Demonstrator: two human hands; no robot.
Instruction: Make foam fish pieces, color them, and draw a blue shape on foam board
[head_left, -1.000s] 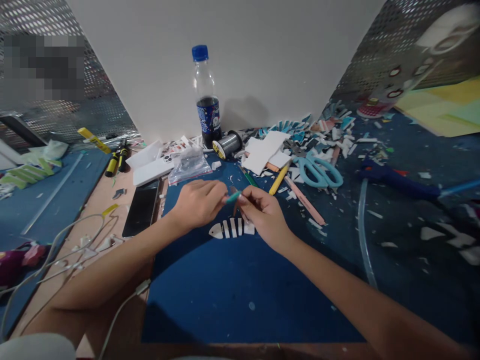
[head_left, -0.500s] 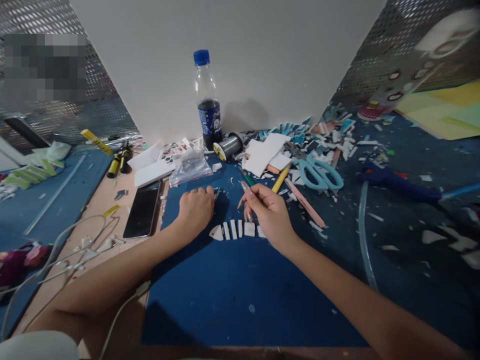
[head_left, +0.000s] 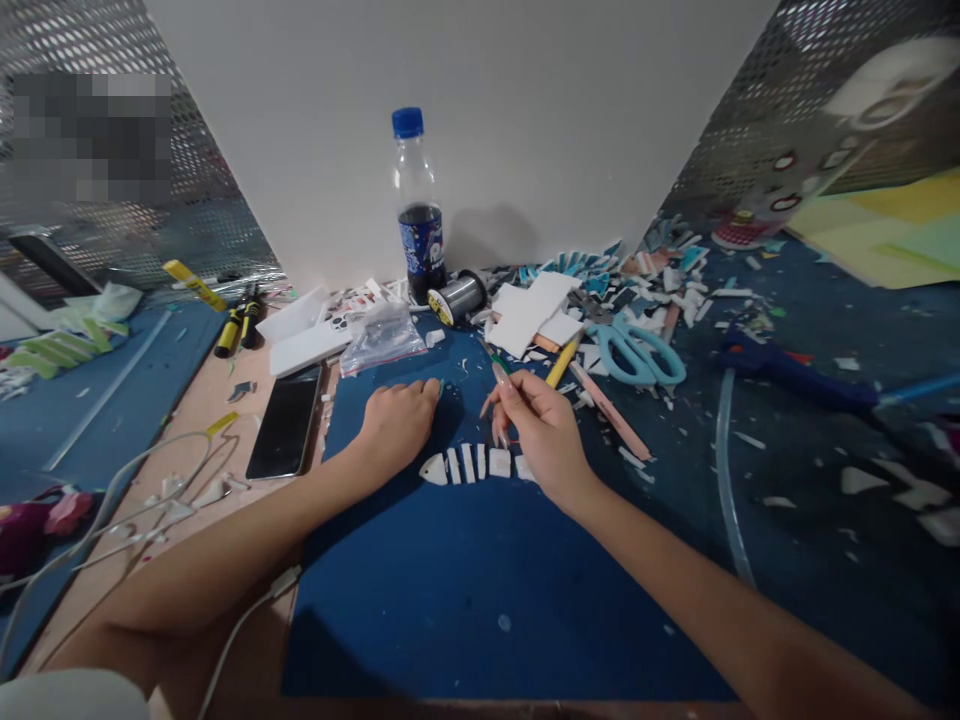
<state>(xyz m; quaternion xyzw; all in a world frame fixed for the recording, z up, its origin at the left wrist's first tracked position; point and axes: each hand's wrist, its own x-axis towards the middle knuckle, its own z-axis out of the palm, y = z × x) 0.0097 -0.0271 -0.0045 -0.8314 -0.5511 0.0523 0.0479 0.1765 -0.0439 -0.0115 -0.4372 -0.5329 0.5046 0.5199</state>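
Observation:
On the blue mat [head_left: 465, 580] lies a row of white foam pieces that form a fish [head_left: 469, 465]. My left hand [head_left: 396, 425] rests on the mat just left of and behind the fish. Its fingers are curled, and a small teal piece [head_left: 439, 384] shows at the fingertips. My right hand [head_left: 544, 432] is at the fish's right end and grips a thin pen-like tool [head_left: 500, 374] whose end points up and away. Its lower fingers reach down towards the white pieces.
Behind the hands stand a cola bottle [head_left: 418, 215], a wire spool [head_left: 456, 297], a plastic bag [head_left: 381, 335] and white foam sheets [head_left: 529, 305]. Teal scissors [head_left: 637, 350], a yellow pencil [head_left: 561, 360] and scraps lie to the right, with a blue glue gun [head_left: 795, 365] further right. A phone [head_left: 286, 420] lies left.
A second ago both hands met above the fish, pulling a teal piece off the tool. The left hand has since dropped to the mat, and the right hand has lowered to the fish's right end.

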